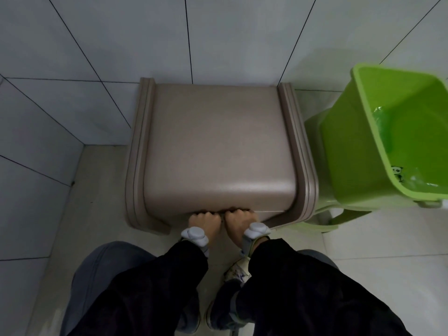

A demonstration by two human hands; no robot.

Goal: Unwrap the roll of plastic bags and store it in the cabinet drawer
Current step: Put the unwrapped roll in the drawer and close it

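Observation:
A low beige plastic cabinet (218, 141) stands against the tiled wall, seen from above. My left hand (204, 220) and my right hand (241, 219) sit side by side at its front top edge, fingers curled under the lip where the drawer front lies. The drawer front itself is mostly hidden below the cabinet top. Each wrist carries a grey band with a round sensor. The roll of plastic bags is not in view.
A bright green plastic bin (397, 139) with a green liner stands on a green stool right of the cabinet. White tiled walls close the corner at left and behind. My knees and shoes are below the hands on the pale floor.

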